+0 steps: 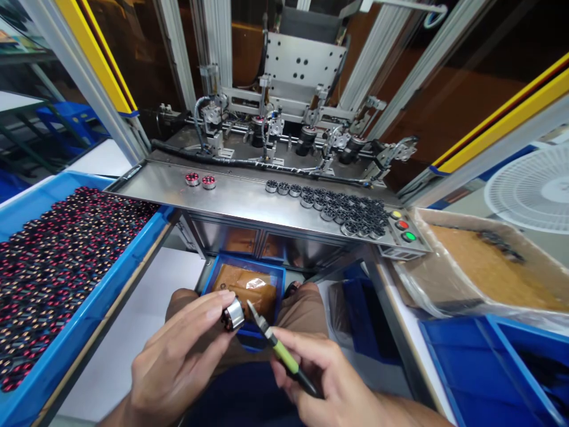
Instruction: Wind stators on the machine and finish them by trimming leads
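Observation:
My left hand (182,356) pinches a small silver round motor part (233,314) between thumb and fingers, low in the middle of the view. My right hand (326,379) grips a green-handled cutter (278,350) whose metal tip points up-left, close to the motor part. Both hands hover over my lap, above a small blue bin (275,279) lined with brown material.
A steel shelf (240,198) carries two red-wound stators (200,179) and a cluster of several grey round parts (342,210), beside yellow, red and green buttons (401,225). A large blue tray (84,314) of wound stators lies left. A bag-lined box (489,267) and blue bins (489,367) stand right.

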`<state>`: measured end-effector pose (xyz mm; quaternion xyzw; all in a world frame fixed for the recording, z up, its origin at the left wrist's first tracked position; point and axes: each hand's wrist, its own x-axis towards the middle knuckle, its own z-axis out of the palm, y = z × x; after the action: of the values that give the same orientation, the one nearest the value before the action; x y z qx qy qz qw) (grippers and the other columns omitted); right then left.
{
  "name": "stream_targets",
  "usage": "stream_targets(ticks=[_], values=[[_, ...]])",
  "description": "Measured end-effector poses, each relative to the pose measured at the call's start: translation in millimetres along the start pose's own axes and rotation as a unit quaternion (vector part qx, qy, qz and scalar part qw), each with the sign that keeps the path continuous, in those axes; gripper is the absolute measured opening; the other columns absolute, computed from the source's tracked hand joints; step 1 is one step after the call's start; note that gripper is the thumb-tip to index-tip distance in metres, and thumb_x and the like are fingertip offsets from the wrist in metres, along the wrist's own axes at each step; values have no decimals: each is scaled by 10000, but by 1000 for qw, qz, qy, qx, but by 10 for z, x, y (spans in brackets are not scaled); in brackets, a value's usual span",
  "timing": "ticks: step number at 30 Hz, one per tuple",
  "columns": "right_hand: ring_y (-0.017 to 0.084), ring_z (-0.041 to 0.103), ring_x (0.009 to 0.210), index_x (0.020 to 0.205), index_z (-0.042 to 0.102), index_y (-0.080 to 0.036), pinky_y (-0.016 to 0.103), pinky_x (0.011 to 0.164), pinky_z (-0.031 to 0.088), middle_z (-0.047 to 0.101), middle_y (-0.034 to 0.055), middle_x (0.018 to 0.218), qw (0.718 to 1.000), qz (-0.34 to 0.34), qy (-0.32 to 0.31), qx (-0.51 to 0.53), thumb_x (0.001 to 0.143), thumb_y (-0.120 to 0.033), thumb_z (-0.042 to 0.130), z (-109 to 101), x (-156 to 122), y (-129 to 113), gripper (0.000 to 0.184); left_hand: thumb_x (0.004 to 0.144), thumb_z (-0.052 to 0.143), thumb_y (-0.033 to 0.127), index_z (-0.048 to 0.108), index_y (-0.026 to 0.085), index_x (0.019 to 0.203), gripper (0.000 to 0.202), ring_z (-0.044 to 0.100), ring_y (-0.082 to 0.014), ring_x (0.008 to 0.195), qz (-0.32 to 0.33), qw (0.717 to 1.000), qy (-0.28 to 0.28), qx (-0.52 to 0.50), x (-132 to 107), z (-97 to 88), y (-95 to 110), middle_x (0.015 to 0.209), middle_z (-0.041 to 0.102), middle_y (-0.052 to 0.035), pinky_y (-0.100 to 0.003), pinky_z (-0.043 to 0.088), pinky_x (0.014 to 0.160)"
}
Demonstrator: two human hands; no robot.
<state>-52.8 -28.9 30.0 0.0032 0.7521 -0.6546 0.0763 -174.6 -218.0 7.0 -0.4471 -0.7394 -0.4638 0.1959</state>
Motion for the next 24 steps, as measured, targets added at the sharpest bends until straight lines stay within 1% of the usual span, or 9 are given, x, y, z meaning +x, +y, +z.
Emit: stream_targets(ticks=[3, 5, 8, 12, 16, 18, 20, 22, 24], values=[[114, 592, 763, 1283, 538, -180, 261, 733, 516, 608, 39, 910, 997, -11, 74, 36, 770, -53, 526, -15, -55, 40, 529, 736, 707, -40, 510, 265, 1369, 730, 731, -203, 992, 37, 999, 7, 2, -76, 22, -57, 1155, 736, -60, -324, 631, 873], [142, 634, 883, 1393, 439, -225, 323, 831, 534, 609, 75, 1045, 993, -34, 98, 54, 774, -46, 534, -16, -111, 116, 651, 745, 703, -34, 533, 307, 1346, 711, 727, -193, 1000, 36, 999, 1, 28, -149, 30, -107, 1194, 715, -45, -307, 634, 869], [144, 644, 898, 1402, 436, -252, 340, 844, 543, 608, 68, 1045, 992, -48, 95, 66, 766, -20, 533, -9, -173, 228, 685, 775, 699, 9, 600, 335, 1267, 598, 725, -179, 996, 15, 998, -17, 62, -237, 37, -170, 1242, 683, -29, -293, 627, 890], [152, 648, 882, 1404, 447, -261, 353, 834, 550, 623, 68, 1024, 990, -45, 105, 83, 794, -41, 543, -8, -192, 271, 656, 760, 726, 13, 603, 303, 1263, 594, 711, -148, 1001, 37, 995, -10, 87, -215, 40, -170, 1233, 672, -34, -248, 599, 921], [183, 653, 908, 1396, 480, -262, 373, 830, 550, 639, 94, 1069, 989, -18, 105, 103, 826, -121, 565, -24, -196, 285, 593, 722, 746, -21, 585, 214, 1285, 631, 700, -164, 1018, 34, 999, 28, 22, -177, 39, -148, 1156, 708, -62, -257, 587, 930], [201, 656, 911, 1392, 496, -251, 388, 839, 545, 647, 105, 1072, 989, 2, 105, 104, 827, -177, 591, -25, -203, 323, 577, 712, 755, -15, 596, 202, 1268, 618, 691, -187, 1050, -36, 996, 57, -51, -217, 33, -173, 1150, 718, -69, -293, 576, 962], [216, 662, 917, 1391, 504, -245, 400, 858, 537, 655, 114, 1081, 988, 18, 108, 105, 827, -233, 610, -21, -208, 366, 574, 736, 751, 23, 615, 218, 1237, 555, 691, -188, 1066, -155, 975, 77, -139, -280, 13, -225, 1146, 726, -65, -291, 570, 969], [233, 665, 956, 1394, 505, -244, 407, 885, 530, 655, 124, 1123, 989, 30, 108, 100, 828, -282, 615, -29, -188, 373, 577, 769, 733, 56, 628, 235, 1195, 474, 703, -184, 1055, -271, 929, 90, -238, -342, -32, -290, 1130, 735, -64, -270, 578, 938], [251, 654, 1040, 1411, 487, -244, 404, 921, 521, 646, 131, 1191, 993, 43, 93, 64, 832, -313, 612, -85, -94, 313, 596, 768, 730, 67, 622, 236, 1169, 448, 719, -189, 1022, -339, 880, 111, -314, -394, -113, -344, 1113, 737, -73, -261, 592, 889]])
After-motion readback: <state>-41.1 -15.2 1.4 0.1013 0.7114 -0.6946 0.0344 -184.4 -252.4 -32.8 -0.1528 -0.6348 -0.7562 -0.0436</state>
